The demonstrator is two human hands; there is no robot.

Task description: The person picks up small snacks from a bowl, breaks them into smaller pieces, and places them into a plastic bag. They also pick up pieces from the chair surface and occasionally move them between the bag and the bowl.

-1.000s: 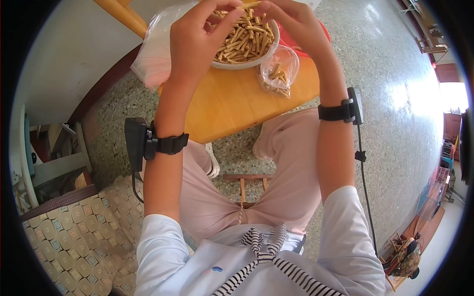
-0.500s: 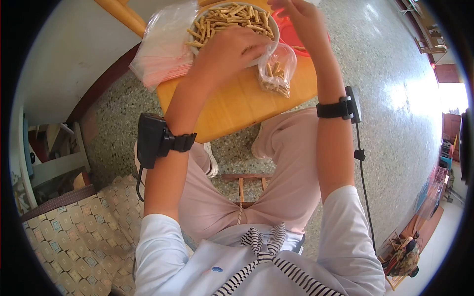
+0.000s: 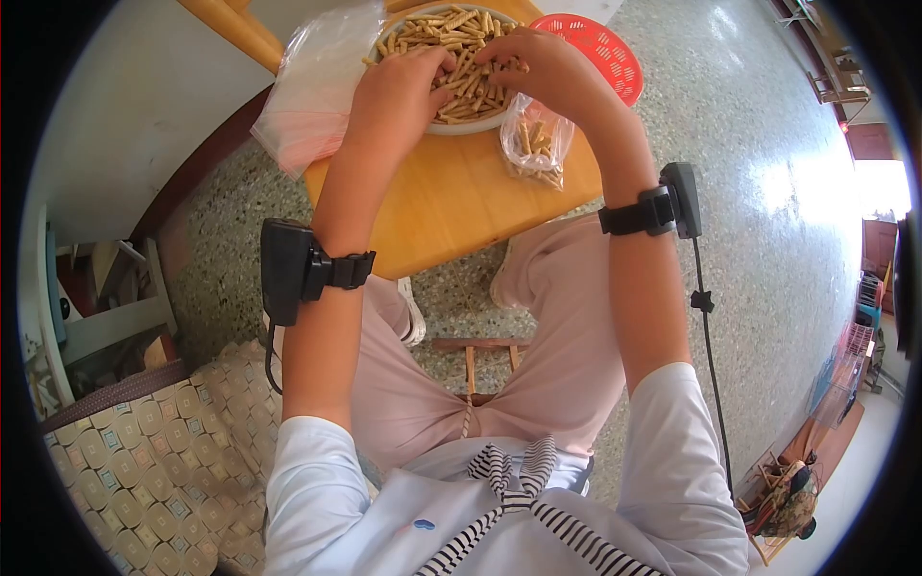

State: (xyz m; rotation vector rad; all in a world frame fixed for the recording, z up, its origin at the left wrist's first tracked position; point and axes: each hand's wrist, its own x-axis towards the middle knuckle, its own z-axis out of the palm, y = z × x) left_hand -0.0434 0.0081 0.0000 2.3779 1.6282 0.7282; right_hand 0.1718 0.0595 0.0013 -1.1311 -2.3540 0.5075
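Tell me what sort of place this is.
Most likely a room in a home, not a workshop. A speckled terrazzo floor, a small wooden table bearing a white bowl of snack sticks, and a patterned cushioned seat beside the person suggest a domestic sitting or eating area.

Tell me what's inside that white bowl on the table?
Thin tan snack sticks fill the bowl. The left hand and right hand cover the middle, so the bottom is hidden.

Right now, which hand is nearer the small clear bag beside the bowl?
Right. The right hand lies over the right rim of the bowl, just beyond the small clear bag. The left hand is over the left side of the bowl, farther from the bag.
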